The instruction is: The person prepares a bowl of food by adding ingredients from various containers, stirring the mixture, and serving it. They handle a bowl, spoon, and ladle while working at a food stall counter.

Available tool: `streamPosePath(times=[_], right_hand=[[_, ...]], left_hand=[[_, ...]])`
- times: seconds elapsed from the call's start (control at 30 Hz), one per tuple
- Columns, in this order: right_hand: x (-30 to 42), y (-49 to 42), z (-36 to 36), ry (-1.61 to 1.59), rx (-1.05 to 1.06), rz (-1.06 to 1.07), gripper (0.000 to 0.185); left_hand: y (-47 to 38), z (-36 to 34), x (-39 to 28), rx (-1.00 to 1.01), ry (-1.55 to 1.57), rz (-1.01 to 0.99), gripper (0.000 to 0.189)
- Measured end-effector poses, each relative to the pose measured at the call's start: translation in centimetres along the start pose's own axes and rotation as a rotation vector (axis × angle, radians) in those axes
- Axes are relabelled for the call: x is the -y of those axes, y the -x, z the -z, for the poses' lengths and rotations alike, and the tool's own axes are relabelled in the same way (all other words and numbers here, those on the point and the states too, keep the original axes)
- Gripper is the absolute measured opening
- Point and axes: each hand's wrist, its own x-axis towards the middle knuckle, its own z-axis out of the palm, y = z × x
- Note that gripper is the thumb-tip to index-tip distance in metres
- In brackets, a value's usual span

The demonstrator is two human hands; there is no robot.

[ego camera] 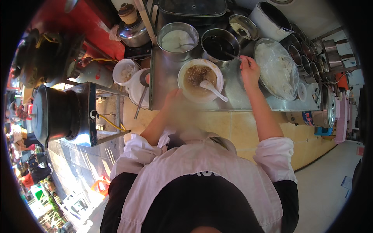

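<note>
My right hand (pixel 249 68) is closed on the handle of a metal ladle (pixel 231 55), whose bowl end lies in a steel pot of dark liquid (pixel 217 46). Near the counter's front edge stands a white bowl (pixel 182 72) of brownish soup with crumbly bits, a white spoon (pixel 214 90) leaning in it. My left hand (pixel 174 96) is at the bowl's left lower rim, partly blurred; whether it grips the rim I cannot tell. Behind the bowl, a steel pot (pixel 177 55) holds a white, creamy substance and a spoon.
A wide basin (pixel 259 43) with plastic-covered white food stands right on the steel counter (pixel 233 100). Behind are a smaller steel bowl (pixel 253 24), a white bucket (pixel 266 26) and a lidded black pan (pixel 192 8). Leftward stand white tubs (pixel 138 94) and a large dark pot (pixel 58 112) on a gas stove.
</note>
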Motion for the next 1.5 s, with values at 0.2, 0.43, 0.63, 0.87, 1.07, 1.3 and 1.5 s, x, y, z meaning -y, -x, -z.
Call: streamPosePath(times=[0.2, 0.43, 0.63, 0.87, 1.07, 1.3, 1.5], right_hand=[[2.2, -0.3, 2.1, -0.454, -0.017, -0.371, 0.020], [6.2, 2.1, 4.9, -0.498, 0.083, -0.323, 0.021], [6.7, 5.5, 5.4, -0.352, 0.185, -0.320, 0.020], [4.8, 9.3, 4.6, 0.261, 0.272, 0.464, 0.014], [4.6, 9.6, 5.7, 0.288, 0.333, 0.563, 0.015], [3.9, 5.0, 6.8, -0.695, 0.110, -0.342, 0.022], [3.0, -0.3, 1.8, -0.620, 0.025, -0.349, 0.024]], left_hand=[[-0.3, -0.2, -0.4, -0.065, 0.127, 0.280, 0.033], [0.2, 0.0, -2.6, -0.033, 0.279, 0.358, 0.033], [0.3, 0.0, -3.4, -0.021, 0.334, 0.392, 0.032], [0.3, -0.1, -3.5, -0.037, 0.387, 0.419, 0.032], [0.3, 0.1, -3.7, -0.040, 0.360, 0.427, 0.033], [0.3, 0.5, -3.8, -0.061, 0.385, 0.439, 0.032], [-0.2, 1.6, -3.6, 0.050, 0.363, 0.460, 0.021]])
